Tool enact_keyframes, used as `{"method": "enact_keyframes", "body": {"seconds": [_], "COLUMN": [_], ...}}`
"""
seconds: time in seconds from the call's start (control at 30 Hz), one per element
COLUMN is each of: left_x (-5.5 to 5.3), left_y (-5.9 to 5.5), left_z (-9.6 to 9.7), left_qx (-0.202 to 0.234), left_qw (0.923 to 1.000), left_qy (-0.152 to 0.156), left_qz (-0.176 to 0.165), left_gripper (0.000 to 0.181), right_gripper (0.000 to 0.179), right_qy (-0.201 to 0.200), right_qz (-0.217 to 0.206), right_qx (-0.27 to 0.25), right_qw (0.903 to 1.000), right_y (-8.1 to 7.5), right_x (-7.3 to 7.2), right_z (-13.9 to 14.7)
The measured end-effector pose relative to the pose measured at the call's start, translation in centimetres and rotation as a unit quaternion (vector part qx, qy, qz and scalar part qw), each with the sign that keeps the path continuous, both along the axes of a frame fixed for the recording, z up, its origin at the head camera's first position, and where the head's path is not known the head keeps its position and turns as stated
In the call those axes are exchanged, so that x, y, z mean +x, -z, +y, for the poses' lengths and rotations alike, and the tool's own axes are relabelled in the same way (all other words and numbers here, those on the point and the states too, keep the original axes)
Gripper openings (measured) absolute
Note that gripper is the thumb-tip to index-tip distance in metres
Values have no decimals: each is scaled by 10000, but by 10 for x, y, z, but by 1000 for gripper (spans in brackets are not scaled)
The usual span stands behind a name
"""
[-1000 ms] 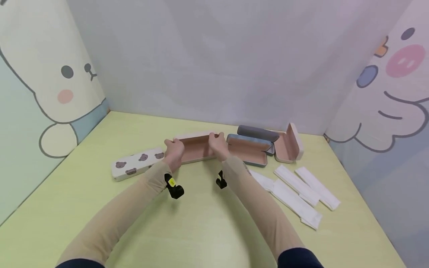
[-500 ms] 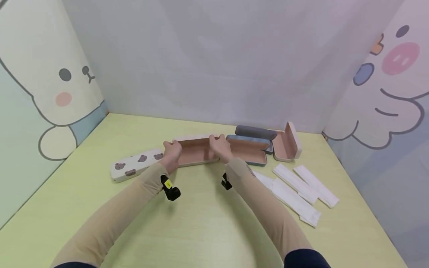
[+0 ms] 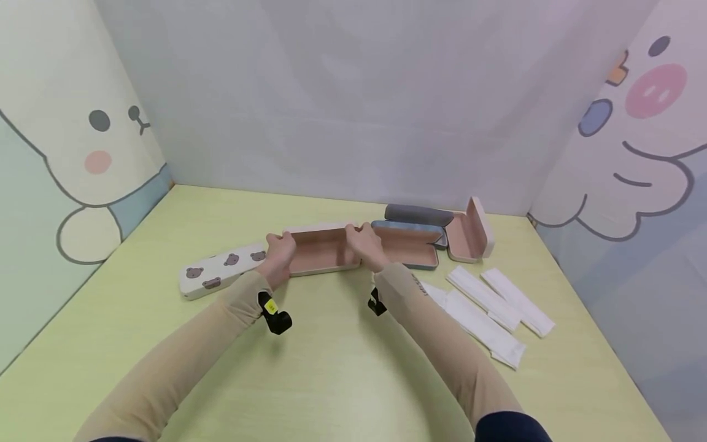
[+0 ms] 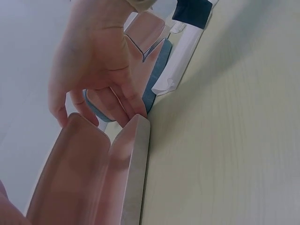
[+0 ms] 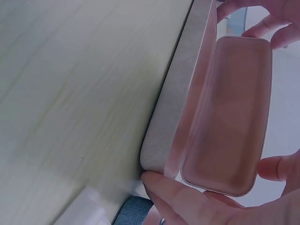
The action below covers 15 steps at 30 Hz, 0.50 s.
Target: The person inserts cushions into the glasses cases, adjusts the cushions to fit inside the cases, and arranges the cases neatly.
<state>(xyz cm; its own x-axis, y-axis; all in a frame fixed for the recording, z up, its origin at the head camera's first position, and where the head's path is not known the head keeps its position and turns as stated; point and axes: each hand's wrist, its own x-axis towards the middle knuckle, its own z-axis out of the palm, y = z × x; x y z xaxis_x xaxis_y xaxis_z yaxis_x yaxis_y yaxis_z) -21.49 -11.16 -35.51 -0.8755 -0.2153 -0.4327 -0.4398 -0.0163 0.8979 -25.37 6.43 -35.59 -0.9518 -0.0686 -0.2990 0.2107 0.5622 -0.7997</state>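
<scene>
An open glasses case [image 3: 323,253] with a pale outside and a pink lining sits on the table between both hands, its lid raised at the back. My left hand [image 3: 280,255] holds its left end, and my right hand [image 3: 366,244] holds the right end. In the right wrist view, the right thumb is at the lid [image 5: 225,117] while the fingers reach the base's corner. The left hand [image 5: 279,18] shows at the far end there. A white case with brown bears [image 3: 221,270] lies closed, just left of the left hand.
Right of the hands stands an open blue case [image 3: 409,256], with a grey case [image 3: 418,215] behind it. An open pink-lined case [image 3: 466,236] stands farther right. Several folded white packets [image 3: 486,328] lie in front of these. A curtain-like backdrop [image 3: 331,123] closes off the back.
The hands have spread slightly apart, the right one shifting a little to the right, and more of the case's pink inside shows. The other cases have stayed in place.
</scene>
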Motion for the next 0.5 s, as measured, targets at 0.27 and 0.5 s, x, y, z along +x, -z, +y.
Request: {"method": "enact_keyframes", "body": {"seconds": [0.27, 0.5], "left_x": [-1, 12], "left_y": [1, -5], "left_z": [-1, -2], "left_qx": [100, -896], "left_qw": [9999, 9954], "left_qy": [1, 351], "left_qz": [-116, -5], "left_gripper": [52, 60], "right_gripper": [35, 45], "right_qy": [-171, -352], "right_qz": [-308, -326], "right_qx": [-656, -530], "right_qw": [9972, 9974], "right_y": [-3, -20], "right_x": [2, 3], "right_z": [8, 25]}}
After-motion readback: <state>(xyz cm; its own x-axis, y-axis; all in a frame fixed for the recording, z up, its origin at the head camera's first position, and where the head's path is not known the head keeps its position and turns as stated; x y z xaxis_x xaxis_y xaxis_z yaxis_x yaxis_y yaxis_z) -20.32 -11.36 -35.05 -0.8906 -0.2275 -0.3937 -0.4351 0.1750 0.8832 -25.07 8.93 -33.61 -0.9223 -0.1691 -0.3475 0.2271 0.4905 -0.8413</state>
